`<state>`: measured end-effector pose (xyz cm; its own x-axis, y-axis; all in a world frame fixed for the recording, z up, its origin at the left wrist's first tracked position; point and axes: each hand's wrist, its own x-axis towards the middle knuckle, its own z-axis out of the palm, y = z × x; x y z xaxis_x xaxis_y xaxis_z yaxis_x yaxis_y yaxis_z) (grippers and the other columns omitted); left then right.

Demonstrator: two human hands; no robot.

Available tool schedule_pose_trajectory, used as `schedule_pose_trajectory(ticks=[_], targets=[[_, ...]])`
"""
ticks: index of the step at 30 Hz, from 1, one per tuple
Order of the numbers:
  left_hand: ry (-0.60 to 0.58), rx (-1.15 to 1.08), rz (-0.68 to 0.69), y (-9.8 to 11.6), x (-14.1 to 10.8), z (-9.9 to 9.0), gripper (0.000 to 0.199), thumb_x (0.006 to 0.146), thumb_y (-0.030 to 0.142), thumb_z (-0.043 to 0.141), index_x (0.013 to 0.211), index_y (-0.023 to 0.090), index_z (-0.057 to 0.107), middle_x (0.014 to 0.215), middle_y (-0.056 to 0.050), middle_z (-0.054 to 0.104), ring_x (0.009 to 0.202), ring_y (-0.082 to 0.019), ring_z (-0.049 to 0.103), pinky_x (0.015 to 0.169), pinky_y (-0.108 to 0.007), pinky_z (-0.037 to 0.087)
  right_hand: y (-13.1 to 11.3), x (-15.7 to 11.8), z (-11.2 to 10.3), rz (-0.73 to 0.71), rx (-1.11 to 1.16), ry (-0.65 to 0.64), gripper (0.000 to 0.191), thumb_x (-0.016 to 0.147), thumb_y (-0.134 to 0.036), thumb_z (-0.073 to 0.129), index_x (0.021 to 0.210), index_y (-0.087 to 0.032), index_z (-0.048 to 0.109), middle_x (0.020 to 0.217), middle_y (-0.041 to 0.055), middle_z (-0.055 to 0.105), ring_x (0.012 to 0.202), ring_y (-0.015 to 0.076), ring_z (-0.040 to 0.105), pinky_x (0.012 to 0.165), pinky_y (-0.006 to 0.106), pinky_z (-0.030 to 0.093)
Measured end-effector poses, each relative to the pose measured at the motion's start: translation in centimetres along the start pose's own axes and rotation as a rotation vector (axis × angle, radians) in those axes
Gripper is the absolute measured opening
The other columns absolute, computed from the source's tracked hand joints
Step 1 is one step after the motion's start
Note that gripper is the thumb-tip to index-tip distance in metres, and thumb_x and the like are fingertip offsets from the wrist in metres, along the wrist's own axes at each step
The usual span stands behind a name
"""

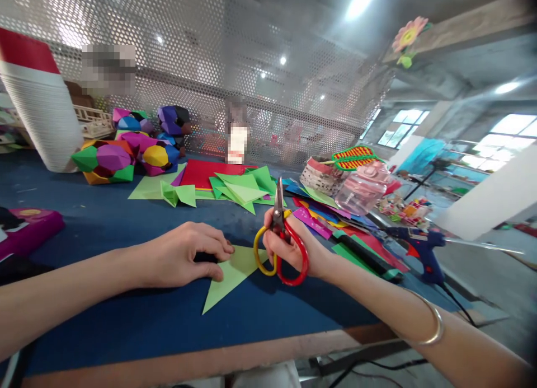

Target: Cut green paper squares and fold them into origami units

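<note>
My left hand (184,259) rests palm down on the blue table (126,321), its fingertips pressing the edge of a light green folded paper triangle (229,276). My right hand (289,248) grips a pair of scissors (279,231) with one red and one yellow handle loop. The blades point up and away, shut, just right of the green paper. A silver bangle (432,323) circles my right wrist.
Folded green papers (239,189) and a red sheet (205,172) lie mid-table, with colourful paper polyhedra (121,155) behind. A blue glue gun (423,248), a pink-lidded clear bottle (363,189), a black marker (364,256) and mixed paper scraps crowd the right. A magenta case (29,225) sits left.
</note>
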<state>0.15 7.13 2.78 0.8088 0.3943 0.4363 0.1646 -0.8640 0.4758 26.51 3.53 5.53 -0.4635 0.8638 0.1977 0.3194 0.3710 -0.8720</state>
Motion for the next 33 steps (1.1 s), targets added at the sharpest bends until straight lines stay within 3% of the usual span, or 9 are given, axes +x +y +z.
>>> schedule_pose_trajectory(ticks=[7,13,20,24,29,33], targets=[[-0.015,0.024,-0.016,0.0,-0.1,0.0,0.012,0.088,0.025,0.071,0.097,0.018,0.076,0.108,-0.008,0.076,0.103,-0.022,0.072,0.087,-0.027,0.057,1.7,-0.2,-2.5,0.040,-0.031,0.050,0.022,0.090,-0.023,0.058,0.103,-0.024,0.041,0.070,-0.0067,0.056,0.055,0.0117,0.058,0.054,0.025,0.047],[-0.010,0.022,-0.007,0.1,-0.1,0.0,0.013,0.090,0.025,0.070,0.099,0.018,0.076,0.109,-0.009,0.075,0.103,-0.022,0.071,0.087,-0.027,0.056,1.3,0.1,-2.8,0.077,-0.040,0.049,0.017,0.093,-0.026,0.056,0.103,-0.023,0.042,0.067,-0.0071,0.057,0.053,0.0118,0.058,0.052,0.023,0.046],[0.001,0.000,-0.013,-0.1,0.0,0.1,0.012,0.085,0.024,0.075,0.094,0.016,0.076,0.107,-0.010,0.076,0.102,-0.022,0.072,0.087,-0.026,0.055,0.7,0.4,-2.0,0.054,0.010,0.070,0.019,0.094,-0.030,0.058,0.103,-0.023,0.043,0.066,-0.0062,0.058,0.052,0.0123,0.059,0.050,0.023,0.047],[0.003,-0.010,-0.017,-0.2,-0.1,0.2,0.012,0.084,0.022,0.077,0.094,0.015,0.076,0.106,-0.010,0.075,0.100,-0.022,0.072,0.087,-0.026,0.055,0.8,0.5,-0.3,0.020,0.070,0.102,0.016,0.097,-0.033,0.053,0.103,-0.024,0.040,0.065,-0.0068,0.057,0.053,0.0118,0.058,0.050,0.023,0.048],[0.001,-0.028,0.002,-0.1,0.0,0.1,0.006,0.086,0.022,0.074,0.088,0.016,0.075,0.102,-0.009,0.075,0.098,-0.022,0.072,0.086,-0.027,0.055,0.7,0.8,2.1,0.028,0.138,0.049,0.016,0.096,-0.031,0.052,0.103,-0.026,0.038,0.067,-0.0076,0.057,0.052,0.0119,0.059,0.048,0.023,0.048],[-0.009,-0.026,0.002,0.1,0.1,0.0,0.007,0.087,0.021,0.073,0.090,0.016,0.075,0.102,-0.009,0.075,0.098,-0.022,0.072,0.086,-0.027,0.054,0.3,0.9,1.6,0.033,0.038,0.017,0.013,0.096,-0.028,0.052,0.102,-0.025,0.040,0.065,-0.0079,0.055,0.051,0.0114,0.054,0.050,0.023,0.045]])
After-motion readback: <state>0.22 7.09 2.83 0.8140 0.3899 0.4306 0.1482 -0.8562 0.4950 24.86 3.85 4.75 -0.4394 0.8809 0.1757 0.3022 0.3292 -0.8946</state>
